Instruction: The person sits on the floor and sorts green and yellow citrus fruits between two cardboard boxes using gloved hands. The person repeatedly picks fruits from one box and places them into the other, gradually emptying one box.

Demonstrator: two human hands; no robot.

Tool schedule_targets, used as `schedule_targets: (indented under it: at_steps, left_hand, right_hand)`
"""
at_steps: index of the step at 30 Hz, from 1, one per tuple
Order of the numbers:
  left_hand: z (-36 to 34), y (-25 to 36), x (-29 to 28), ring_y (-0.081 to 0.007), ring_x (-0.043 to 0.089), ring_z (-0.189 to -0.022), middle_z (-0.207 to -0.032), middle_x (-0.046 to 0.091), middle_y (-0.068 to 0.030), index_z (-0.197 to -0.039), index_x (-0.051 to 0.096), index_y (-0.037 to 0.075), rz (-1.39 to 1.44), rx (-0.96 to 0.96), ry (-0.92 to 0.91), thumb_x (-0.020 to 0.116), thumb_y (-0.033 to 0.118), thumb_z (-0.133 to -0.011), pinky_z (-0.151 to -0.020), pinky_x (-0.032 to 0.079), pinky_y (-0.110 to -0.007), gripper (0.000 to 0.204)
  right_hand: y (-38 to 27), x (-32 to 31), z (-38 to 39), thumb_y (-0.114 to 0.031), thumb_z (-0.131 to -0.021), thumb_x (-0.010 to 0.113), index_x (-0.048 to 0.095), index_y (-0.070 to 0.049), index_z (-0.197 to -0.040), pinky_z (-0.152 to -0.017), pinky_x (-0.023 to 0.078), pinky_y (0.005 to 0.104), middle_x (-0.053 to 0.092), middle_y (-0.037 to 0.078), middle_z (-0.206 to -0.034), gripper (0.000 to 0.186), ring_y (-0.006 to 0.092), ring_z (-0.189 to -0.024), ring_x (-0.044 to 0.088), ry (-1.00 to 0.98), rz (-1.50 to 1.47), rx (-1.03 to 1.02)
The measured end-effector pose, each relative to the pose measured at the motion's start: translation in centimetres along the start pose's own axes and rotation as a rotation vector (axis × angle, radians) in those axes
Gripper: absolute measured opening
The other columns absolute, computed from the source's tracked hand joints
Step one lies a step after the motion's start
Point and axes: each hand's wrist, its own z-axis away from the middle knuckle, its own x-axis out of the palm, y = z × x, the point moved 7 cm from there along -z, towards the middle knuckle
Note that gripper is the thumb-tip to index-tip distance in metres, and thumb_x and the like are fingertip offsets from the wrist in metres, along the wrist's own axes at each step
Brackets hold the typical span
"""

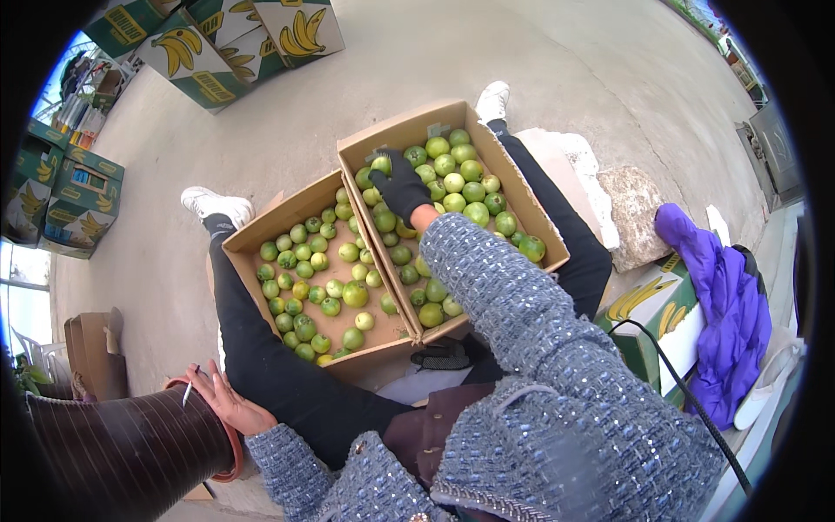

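My right hand, in a black glove, reaches over the right-hand cardboard box. Its fingers close on a green tomato near that box's left wall. Many more green tomatoes lie around the glove. Beside it, the left-hand cardboard box holds smaller green tomatoes, spread loosely with bare cardboard between them. Both boxes sit side by side between my outstretched legs. My bare left hand rests by my thigh at the rim of a dark brown ribbed drum, a cigarette between its fingers.
Green banana cartons stand at the far left, with others at the left edge. To the right are a rough stone block, a banana carton and a purple jacket. A black cord hangs near my right arm.
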Motion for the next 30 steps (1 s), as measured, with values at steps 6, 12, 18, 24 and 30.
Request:
schedule_targets:
  at_steps: [6,12,18,24,30]
  left_hand:
    - [0.0,0.7,0.0,-0.0278,0.038,-0.129,-0.146,0.026,-0.0137,-0.143,0.024,0.001,-0.027,0.008,0.036,0.038,0.011,-0.095,-0.109,0.025,-0.036,0.052]
    - [0.2,0.3,0.3,-0.0272,0.037,-0.130,-0.147,0.026,-0.0125,-0.144,0.024,0.002,-0.025,-0.019,0.020,0.036,0.010,-0.094,-0.109,0.025,-0.036,0.051]
    - [0.2,0.2,0.0,-0.0269,0.037,-0.130,-0.147,0.026,-0.0125,-0.144,0.024,0.003,0.026,-0.036,0.039,0.038,0.010,-0.094,-0.109,0.025,-0.037,0.052]
    - [0.1,0.2,-0.1,-0.0271,0.037,-0.130,-0.146,0.027,-0.0125,-0.144,0.024,0.002,0.025,-0.019,0.019,0.039,0.010,-0.095,-0.108,0.025,-0.037,0.052]
    - [0.1,0.2,0.3,-0.0272,0.037,-0.130,-0.145,0.028,-0.0127,-0.143,0.023,0.000,0.009,-0.032,0.023,0.038,0.009,-0.095,-0.108,0.026,-0.036,0.052]
  right_hand:
    - [-15.3,4.0,6.2,-0.014,-0.080,0.059,0.053,-0.014,-0.121,-0.079,0.049,0.0380,0.057,0.012,-0.112,0.041,0.0268,-0.100,0.059,-0.520,0.293,-0.530]
    - [-9.9,13.8,12.7,-0.018,-0.078,0.056,0.064,-0.016,-0.095,-0.064,0.045,0.0400,0.062,0.006,-0.086,0.019,0.0266,-0.083,0.062,-0.831,0.918,-0.684]
    - [-9.1,13.0,12.7,-0.015,-0.077,0.054,0.064,-0.010,-0.090,-0.063,0.045,0.0423,0.060,0.010,-0.090,0.017,0.0275,-0.079,0.062,-0.624,0.815,-0.705]
    - [-10.3,13.6,12.0,-0.014,-0.078,0.056,0.064,-0.012,-0.091,-0.066,0.045,0.0426,0.062,0.009,-0.094,0.016,0.0253,-0.083,0.063,-0.858,0.945,-0.653]
    - [-8.9,14.7,12.2,-0.014,-0.079,0.055,0.065,-0.012,-0.089,-0.069,0.047,0.0425,0.063,0.008,-0.094,0.015,0.0270,-0.086,0.062,-0.707,0.739,-0.653]
